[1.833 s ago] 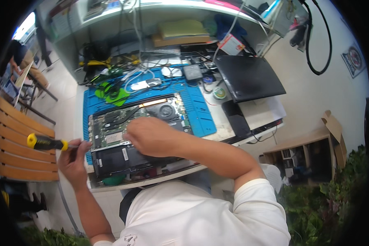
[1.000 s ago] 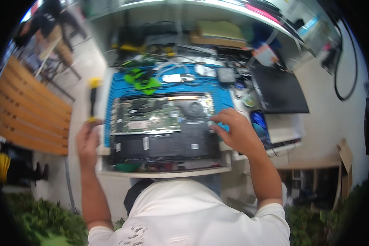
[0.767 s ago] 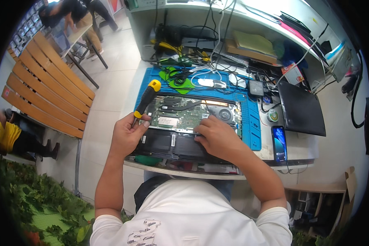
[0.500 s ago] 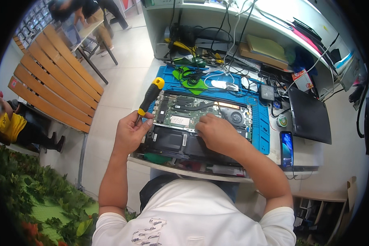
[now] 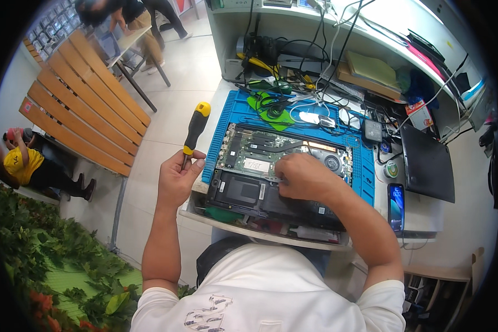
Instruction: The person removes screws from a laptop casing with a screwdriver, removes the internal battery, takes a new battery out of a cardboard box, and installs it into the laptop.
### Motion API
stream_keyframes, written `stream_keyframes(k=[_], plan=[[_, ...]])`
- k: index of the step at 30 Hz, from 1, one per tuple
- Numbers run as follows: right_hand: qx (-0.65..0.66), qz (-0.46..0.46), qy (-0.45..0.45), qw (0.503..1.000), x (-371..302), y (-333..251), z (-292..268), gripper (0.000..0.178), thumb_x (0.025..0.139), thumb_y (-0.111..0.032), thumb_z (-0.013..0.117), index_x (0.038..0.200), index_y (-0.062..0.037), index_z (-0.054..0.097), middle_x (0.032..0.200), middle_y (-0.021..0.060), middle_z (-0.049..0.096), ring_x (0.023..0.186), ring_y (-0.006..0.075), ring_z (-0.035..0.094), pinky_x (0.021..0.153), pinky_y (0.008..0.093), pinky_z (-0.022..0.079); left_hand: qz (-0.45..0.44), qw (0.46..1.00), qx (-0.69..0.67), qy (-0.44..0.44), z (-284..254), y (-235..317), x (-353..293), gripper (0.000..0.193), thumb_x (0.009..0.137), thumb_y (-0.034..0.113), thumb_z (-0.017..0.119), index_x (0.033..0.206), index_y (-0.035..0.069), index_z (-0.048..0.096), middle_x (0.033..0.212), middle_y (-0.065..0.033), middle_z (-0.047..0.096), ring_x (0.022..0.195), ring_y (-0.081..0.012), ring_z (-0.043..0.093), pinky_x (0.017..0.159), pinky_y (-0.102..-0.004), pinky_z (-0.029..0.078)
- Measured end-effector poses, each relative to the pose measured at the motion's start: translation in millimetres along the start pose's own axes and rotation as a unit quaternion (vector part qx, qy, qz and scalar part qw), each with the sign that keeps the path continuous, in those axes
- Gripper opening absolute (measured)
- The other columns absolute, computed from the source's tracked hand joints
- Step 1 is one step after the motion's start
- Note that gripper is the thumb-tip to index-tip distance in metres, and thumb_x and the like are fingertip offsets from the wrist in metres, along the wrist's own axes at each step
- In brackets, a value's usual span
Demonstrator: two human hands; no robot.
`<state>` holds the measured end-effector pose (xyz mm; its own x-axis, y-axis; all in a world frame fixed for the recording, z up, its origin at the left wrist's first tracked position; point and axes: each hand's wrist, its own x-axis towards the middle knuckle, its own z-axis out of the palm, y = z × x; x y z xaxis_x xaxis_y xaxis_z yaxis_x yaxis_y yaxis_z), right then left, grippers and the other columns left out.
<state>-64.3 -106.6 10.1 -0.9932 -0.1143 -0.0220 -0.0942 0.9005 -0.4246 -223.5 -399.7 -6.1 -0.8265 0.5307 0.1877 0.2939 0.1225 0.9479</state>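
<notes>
An opened laptop [image 5: 249, 148] lies on a blue repair mat [image 5: 211, 161]. Its green circuit board, round fan [image 5: 332, 162] and black battery [image 5: 235, 188] are exposed. In my left hand [image 5: 177, 180], closed around the shaft near the handle, a yellow-and-black screwdriver [image 5: 196, 128] stands handle up, left of the laptop. My right hand [image 5: 304, 176] is closed over the middle of the laptop, its fingertips bent down where board and battery meet. A thin dark line shows by its knuckles, but what the fingers hold is hidden. A white label [image 5: 257, 166] sits beside them.
Tangled cables and a green piece [image 5: 271, 113] lie at the mat's back edge. On the right are a phone [image 5: 396, 207], a small round tin [image 5: 390, 169] and a closed black laptop [image 5: 428, 166]. A slatted wooden bench [image 5: 88, 105] and other people are at the left.
The view has shifted, so the bench and table sit further right. My right hand has moved nearer the battery edge and its fingers curl more. The left hand keeps hold of the screwdriver.
</notes>
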Motion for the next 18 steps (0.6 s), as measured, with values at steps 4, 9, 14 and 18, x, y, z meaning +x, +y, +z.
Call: stream_keyframes(k=[4,9,14,18], plan=[[0.017,0.0,-0.005,1.0,3,2,-3,0.023,0.076,-0.016,0.081,0.094,-0.002,0.076,0.093,0.0178,0.077,0.093,0.0407,0.074,0.086,0.0483,0.06,-0.008,1.0,-0.013,-0.001,0,-5,2,0.02,0.103,0.013,0.077,0.115,-0.003,0.075,0.073,0.0129,0.039,0.065,-0.0007,0.032,0.061,-0.0202,0.026],[0.063,0.021,-0.053,0.996,7,5,-11,0.023,0.08,-0.017,0.084,0.096,-0.0021,0.078,0.09,0.016,0.079,0.088,0.0349,0.077,0.083,0.0449,0.06,-0.014,1.0,-0.025,-0.004,4,-9,3,0.02,0.103,0.013,0.077,0.115,-0.003,0.074,0.073,0.0131,0.039,0.065,-0.0003,0.032,0.061,-0.0204,0.026],[0.176,0.05,-0.098,0.978,8,20,-16,0.018,0.087,-0.015,0.082,0.099,-0.0028,0.079,0.088,0.0125,0.08,0.081,0.0258,0.076,0.077,0.0403,0.058,-0.009,0.999,0.002,-0.035,9,-9,6,0.021,0.103,0.013,0.077,0.116,-0.003,0.074,0.073,0.0134,0.038,0.065,-0.0001,0.031,0.061,-0.0204,0.026],[0.189,0.058,-0.105,0.975,13,22,-16,0.015,0.089,-0.013,0.082,0.1,-0.0035,0.08,0.085,0.0117,0.079,0.078,0.0244,0.075,0.074,0.039,0.057,-0.019,0.999,-0.008,-0.042,15,-6,9,0.022,0.103,0.013,0.077,0.118,-0.004,0.074,0.074,0.0133,0.038,0.066,-0.0002,0.032,0.062,-0.0203,0.027]])
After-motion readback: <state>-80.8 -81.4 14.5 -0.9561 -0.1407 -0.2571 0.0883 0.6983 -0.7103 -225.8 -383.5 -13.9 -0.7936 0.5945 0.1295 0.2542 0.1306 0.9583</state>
